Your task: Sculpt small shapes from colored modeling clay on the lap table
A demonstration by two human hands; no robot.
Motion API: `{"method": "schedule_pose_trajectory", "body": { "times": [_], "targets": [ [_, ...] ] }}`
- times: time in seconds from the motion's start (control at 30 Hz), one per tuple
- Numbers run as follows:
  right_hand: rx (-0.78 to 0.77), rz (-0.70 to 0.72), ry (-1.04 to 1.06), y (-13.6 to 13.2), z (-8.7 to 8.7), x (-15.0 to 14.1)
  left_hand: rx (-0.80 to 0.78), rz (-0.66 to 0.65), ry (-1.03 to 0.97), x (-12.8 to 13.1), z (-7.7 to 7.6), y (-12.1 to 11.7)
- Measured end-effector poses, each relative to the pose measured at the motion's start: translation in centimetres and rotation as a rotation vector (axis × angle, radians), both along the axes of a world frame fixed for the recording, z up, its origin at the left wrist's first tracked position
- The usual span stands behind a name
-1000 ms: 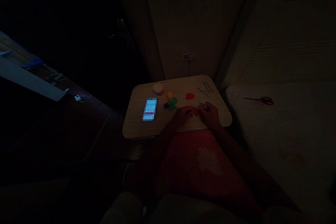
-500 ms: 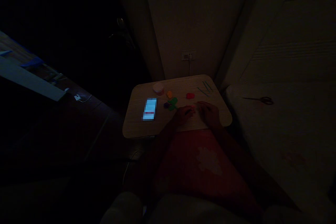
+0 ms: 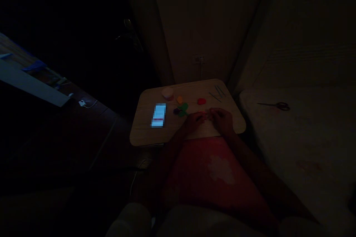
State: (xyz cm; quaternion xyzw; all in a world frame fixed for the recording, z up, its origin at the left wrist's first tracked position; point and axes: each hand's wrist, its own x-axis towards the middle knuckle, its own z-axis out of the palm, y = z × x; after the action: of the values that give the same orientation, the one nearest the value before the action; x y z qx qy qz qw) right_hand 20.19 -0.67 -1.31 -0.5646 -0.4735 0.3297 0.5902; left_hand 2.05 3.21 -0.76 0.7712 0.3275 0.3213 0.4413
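In the dim head view, my left hand (image 3: 194, 121) is closed with its fingertips round a small piece of red modelling clay (image 3: 203, 112). My right hand (image 3: 223, 120) sits just right of it, fingers bent into a pinch close to the same piece. What lies between those fingertips is too dark to make out. Beyond the hands lies a red clay lump (image 3: 201, 101). Left of my left hand are green clay leaves (image 3: 183, 108) with a dark purple clay lump (image 3: 176, 111) beside them, and an orange clay piece (image 3: 180, 100).
On the small wooden table (image 3: 144, 133) are a lit phone (image 3: 158, 115), a round clear tub (image 3: 167, 93) and several thin sticks (image 3: 215, 97). Scissors (image 3: 278, 106) rest on a pale surface at right. A wall socket (image 3: 198, 59) with a plugged cord is behind the table.
A teal stick showing at my right fingertips a second ago is no longer visible. My right hand's fingers lowered and spread, then drew together again. My left hand has hardly moved.
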Motion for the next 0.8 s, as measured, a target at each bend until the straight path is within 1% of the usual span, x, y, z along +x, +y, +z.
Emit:
{"method": "schedule_pose_trajectory", "body": {
  "times": [0.13, 0.33, 0.4, 0.5, 0.63, 0.8],
  "targets": [
    [-0.038, -0.023, 0.010, -0.10, 0.22, -0.13, -0.015, 0.016, 0.026, 0.06, 0.05, -0.03],
    [-0.049, -0.133, -0.122, -0.26, 0.78, -0.11, -0.012, 0.011, 0.034, 0.01, 0.30, -0.12],
    [-0.031, -0.147, -0.125, -0.21, 0.73, -0.10, 0.003, 0.004, 0.021, -0.02, 0.24, -0.07],
    [-0.005, -0.097, -0.060, -0.13, 0.40, -0.07, 0.006, 0.001, 0.009, 0.01, 0.10, 0.01],
    [-0.023, -0.010, 0.001, -0.11, -0.05, 0.10, -0.020, 0.002, -0.001, 0.08, 0.12, 0.00],
    [0.014, 0.013, 0.030, -0.26, 0.41, 0.02, -0.053, 0.022, 0.037, 0.12, 0.40, -0.09]
  ]
}}
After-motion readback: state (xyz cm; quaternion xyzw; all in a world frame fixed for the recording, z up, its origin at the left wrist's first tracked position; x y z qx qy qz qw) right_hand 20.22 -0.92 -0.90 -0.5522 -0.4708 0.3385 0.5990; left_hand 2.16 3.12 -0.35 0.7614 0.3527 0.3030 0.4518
